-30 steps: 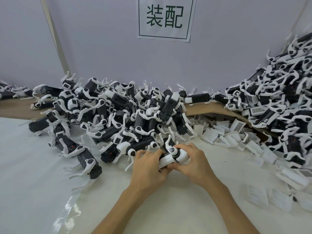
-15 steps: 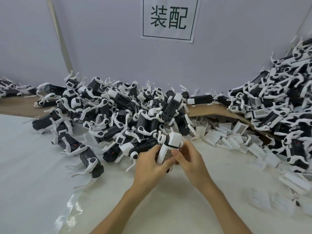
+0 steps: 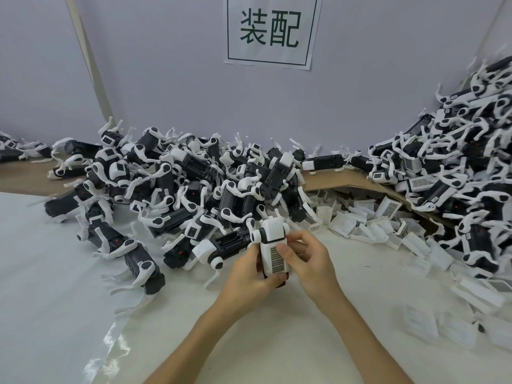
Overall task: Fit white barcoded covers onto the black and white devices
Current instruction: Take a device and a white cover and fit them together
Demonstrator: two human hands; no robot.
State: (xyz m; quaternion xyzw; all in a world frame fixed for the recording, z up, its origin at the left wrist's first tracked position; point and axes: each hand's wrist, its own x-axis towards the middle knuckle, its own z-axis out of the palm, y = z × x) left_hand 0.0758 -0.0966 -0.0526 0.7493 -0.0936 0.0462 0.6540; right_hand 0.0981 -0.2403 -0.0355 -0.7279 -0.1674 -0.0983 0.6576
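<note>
- Just below the centre of the frame, both hands are holding one black and white device [image 3: 272, 231] upright above the white table sheet [image 3: 83, 314].
- The left hand [image 3: 248, 274] is curling round the device's lower left side, its thumb pressing at the bottom end of the white barcoded cover [image 3: 277, 262].
- The right hand [image 3: 311, 261] is gripping the right side, fingers bent, its thumb lying on the cover's upper edge.
- The cover is sitting on the device's near face, barcode showing; whether it is fully seated cannot be told.
- A heap of devices [image 3: 194, 187] is lying across the middle left, and a second heap [image 3: 457, 173] is climbing the right edge.
- Loose covers [image 3: 360, 227] are lying scattered between the heaps and toward the lower right.
- A printed sign [image 3: 270, 31] is hanging on the wall at top centre.
</note>
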